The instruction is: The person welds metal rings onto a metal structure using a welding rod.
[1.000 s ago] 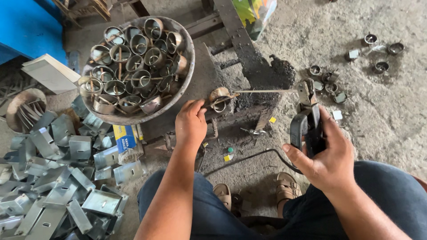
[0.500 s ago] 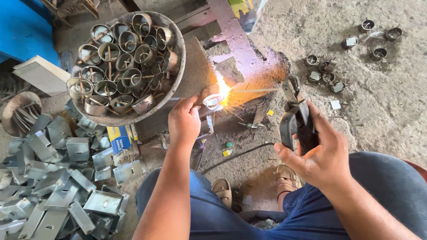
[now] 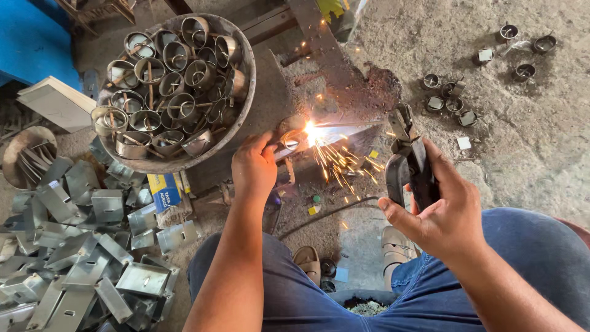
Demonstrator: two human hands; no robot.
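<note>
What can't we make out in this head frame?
- Workpiece under the left hand: hidden by fingers and arc glare.
- Electrode tip: washed out by the glare.
- Grip of the right hand on the holder: palm side faces away.
- Bottom of the basin: covered by stacked rings.
- Bracket pile: cut off by the left and bottom edges.

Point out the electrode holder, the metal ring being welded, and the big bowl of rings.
electrode holder [image 3: 409, 169]: head view, on its black handle, gripped by the right hand.
metal ring [image 3: 290, 142]: head view, on its rim, beside the left hand's fingertips and the sparks.
bowl [image 3: 248, 86]: head view, on its right rim.
</note>
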